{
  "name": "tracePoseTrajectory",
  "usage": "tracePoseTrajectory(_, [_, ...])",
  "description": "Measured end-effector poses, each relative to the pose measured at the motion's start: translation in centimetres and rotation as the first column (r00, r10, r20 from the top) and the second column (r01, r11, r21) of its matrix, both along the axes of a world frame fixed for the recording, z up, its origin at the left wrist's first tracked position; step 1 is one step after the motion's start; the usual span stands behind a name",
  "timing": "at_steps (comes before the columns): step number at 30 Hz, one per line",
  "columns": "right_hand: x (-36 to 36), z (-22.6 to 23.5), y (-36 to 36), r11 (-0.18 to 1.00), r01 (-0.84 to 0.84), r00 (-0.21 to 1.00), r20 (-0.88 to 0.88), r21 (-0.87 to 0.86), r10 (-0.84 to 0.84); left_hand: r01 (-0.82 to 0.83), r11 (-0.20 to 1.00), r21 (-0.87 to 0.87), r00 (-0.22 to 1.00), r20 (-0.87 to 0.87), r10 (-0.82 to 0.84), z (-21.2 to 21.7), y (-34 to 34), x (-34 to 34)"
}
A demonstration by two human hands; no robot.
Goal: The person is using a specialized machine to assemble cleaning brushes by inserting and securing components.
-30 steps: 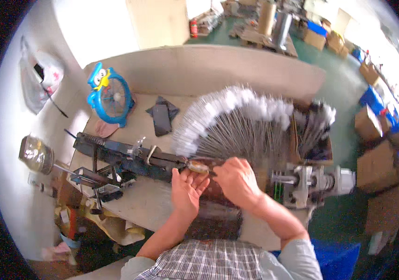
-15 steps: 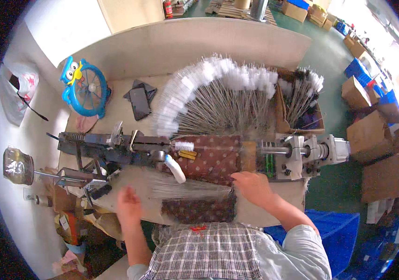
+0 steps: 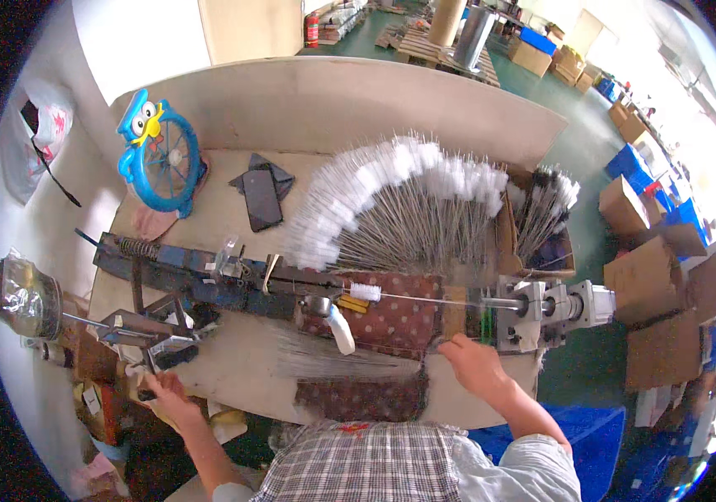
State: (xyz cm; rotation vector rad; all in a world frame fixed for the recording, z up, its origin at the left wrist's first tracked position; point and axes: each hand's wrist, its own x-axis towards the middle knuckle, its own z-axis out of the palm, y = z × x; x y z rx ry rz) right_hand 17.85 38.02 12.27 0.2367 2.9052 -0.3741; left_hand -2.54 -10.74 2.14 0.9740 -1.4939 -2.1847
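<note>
While the left hand [image 3: 175,402] curls round a black lever handle [image 3: 148,394] at lower left, the right hand [image 3: 477,366], right of lower centre, bunches its fingertips beside loose wires [image 3: 358,361] on the table [image 3: 245,360]; whether it grips one, I cannot tell. Beyond, at centre, a white-bristled wire brush [image 3: 364,292] lies left to right, stem toward the spindle [image 3: 504,303], nearer the right hand.
</note>
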Motion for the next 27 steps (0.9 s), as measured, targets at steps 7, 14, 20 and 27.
tracePoseTrajectory(7, [-0.4, -2.2, 0.5, 0.983, 0.132, 0.988, -0.064, -0.129, -0.141, 0.438, 0.765, 0.472, 0.883, -0.067, -0.464, 0.1, 14.1, 3.6])
tracePoseTrajectory(14, [0.5, -1.9, -0.2, 0.985, 0.084, 0.994, -0.063, -0.154, -0.095, 0.85, 0.514, 0.116, 0.519, -0.017, -0.855, 4.6, 28.7, 5.9])
tracePoseTrajectory(20, [1.4, -0.1, 1.6, 0.996, -0.018, 1.0, 0.015, 0.09, 0.017, 0.548, -0.031, 0.836, 0.58, -0.406, -0.706, 17.0, 26.5, 3.8])
tracePoseTrajectory(27, [1.6, 10.2, 5.0, 0.967, 0.253, 0.766, -0.608, -0.011, -0.208, 0.913, 0.061, 0.403, 0.185, -0.277, -0.943, 15.7, 23.4, 7.8])
